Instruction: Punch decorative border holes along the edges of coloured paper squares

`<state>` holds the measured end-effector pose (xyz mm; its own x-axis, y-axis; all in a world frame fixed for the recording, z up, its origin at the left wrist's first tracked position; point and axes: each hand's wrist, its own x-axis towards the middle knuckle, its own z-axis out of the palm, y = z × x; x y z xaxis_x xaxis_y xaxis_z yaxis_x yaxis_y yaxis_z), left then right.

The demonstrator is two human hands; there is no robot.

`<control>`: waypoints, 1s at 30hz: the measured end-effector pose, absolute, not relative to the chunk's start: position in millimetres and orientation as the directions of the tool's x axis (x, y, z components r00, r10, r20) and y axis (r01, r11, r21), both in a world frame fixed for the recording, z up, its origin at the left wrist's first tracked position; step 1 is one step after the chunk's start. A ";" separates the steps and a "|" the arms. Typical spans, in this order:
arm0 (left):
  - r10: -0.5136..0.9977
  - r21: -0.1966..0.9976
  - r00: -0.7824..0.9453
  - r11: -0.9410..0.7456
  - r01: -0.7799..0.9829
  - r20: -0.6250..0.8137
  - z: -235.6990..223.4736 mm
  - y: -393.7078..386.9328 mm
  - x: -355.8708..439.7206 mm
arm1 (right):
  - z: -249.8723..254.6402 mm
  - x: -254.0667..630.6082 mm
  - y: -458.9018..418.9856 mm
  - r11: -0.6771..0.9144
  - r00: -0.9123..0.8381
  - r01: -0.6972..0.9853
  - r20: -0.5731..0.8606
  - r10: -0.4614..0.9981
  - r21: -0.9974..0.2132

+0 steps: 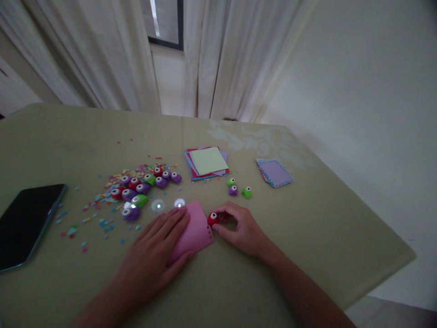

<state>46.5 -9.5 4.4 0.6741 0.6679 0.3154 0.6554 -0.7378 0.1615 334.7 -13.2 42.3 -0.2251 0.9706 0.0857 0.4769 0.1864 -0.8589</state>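
Pink card: (196,232) flat on the table (307,237), in front of the person; clock hours below run from it, 12 = away from them.
Left hand: (155,246) laid flat over the card's 9 o'clock side, fingers spread out, pinning it.
Right hand: (247,230) grip narrow, thumb and index pinching the red one-eyed punch (213,219) against the card's edge, 2 o'clock.
Holes done: (209,232) short dark row by the 3 o'clock edge, near corner.
Holes left: 12 o'clock edge looks plain; 9 o'clock edge under the hand, can't tell.
Edged cards: (276,173) small stack, 2 o'clock; top lilac one looks punched all round.
Plain sheets: (208,161) stack, 12 to 1 o'clock, top one unpunched as far as I see.
Other punches: (129,195) cluster at 10 amid confetti (114,180), three more (233,190) at 1.
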 end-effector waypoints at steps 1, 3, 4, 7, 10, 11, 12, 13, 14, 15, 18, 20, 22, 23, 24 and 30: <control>0.668 0.156 0.674 -0.737 0.658 0.315 4.3 -9.3 46.6 | 42.3 335.3 -13.2 0.191 -0.237 0.478 0.083 0.968 -0.858; 0.666 0.147 0.675 -0.738 0.659 0.318 3.9 -8.7 46.7 | 42.0 336.5 -13.1 0.206 -0.259 0.482 0.086 0.962 -0.851; 0.665 0.147 0.675 -0.739 0.658 0.320 3.7 -8.4 46.8 | 41.8 337.1 -13.0 0.217 -0.268 0.485 0.092 0.959 -0.847; 0.671 0.161 0.668 -0.734 0.660 0.321 2.3 -7.7 47.3 | 41.3 338.2 -12.6 0.239 -0.285 0.497 0.103 0.953 -0.834; 0.682 0.165 0.658 -0.723 0.671 0.319 0.5 -7.3 48.2 | 41.6 338.5 -12.4 0.242 -0.301 0.512 0.092 0.949 -0.824; 0.685 0.159 0.655 -0.720 0.675 0.319 -0.1 -7.3 48.6 | 41.9 338.4 -12.3 0.243 -0.305 0.517 0.088 0.948 -0.821; 0.686 0.152 0.654 -0.718 0.680 0.318 -0.5 -7.4 48.9 | 42.2 338.4 -12.2 0.244 -0.309 0.520 0.086 0.947 -0.819; 0.690 0.145 0.654 -0.714 0.685 0.312 -0.9 -7.4 49.1 | 42.5 338.3 -12.1 0.246 -0.313 0.523 0.084 0.946 -0.816; 0.693 0.139 0.654 -0.712 0.689 0.304 -1.0 -7.6 49.4 | 42.8 338.3 -11.9 0.249 -0.319 0.525 0.083 0.944 -0.814; 0.695 0.136 0.656 -0.710 0.691 0.295 -1.0 -7.7 49.5 | 43.0 338.2 -11.7 0.254 -0.324 0.528 0.084 0.942 -0.810; 0.703 0.144 0.652 -0.703 0.696 0.283 -0.5 -8.5 49.6 | 43.3 338.3 -10.9 0.271 -0.338 0.531 0.093 0.937 -0.803; 0.706 0.154 0.645 -0.700 0.697 0.291 -0.2 -8.7 49.3 | 42.7 338.2 -10.5 0.275 -0.339 0.529 0.097 0.936 -0.803; 0.701 0.150 0.649 -0.705 0.693 0.296 -0.1 -8.7 48.8 | 41.6 337.8 -10.2 0.279 -0.332 0.527 0.108 0.937 -0.803; 0.696 0.143 0.655 -0.710 0.690 0.294 0.1 -8.5 48.6 | 41.0 337.5 -10.1 0.281 -0.326 0.526 0.115 0.938 -0.802; 0.691 0.134 0.663 -0.715 0.686 0.288 0.3 -8.4 48.4 | 40.4 337.1 -10.0 0.284 -0.320 0.526 0.122 0.939 -0.802; 0.664 0.112 0.687 -0.738 0.665 0.297 3.6 -9.5 47.3 | 37.9 335.4 -9.1 0.278 -0.292 0.517 0.139 0.946 -0.809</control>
<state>47.3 -9.5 3.6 0.6866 0.6636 0.2969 0.6652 -0.7383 0.1119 335.4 -9.1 37.9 -0.2919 0.9463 0.1387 0.5172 0.2782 -0.8094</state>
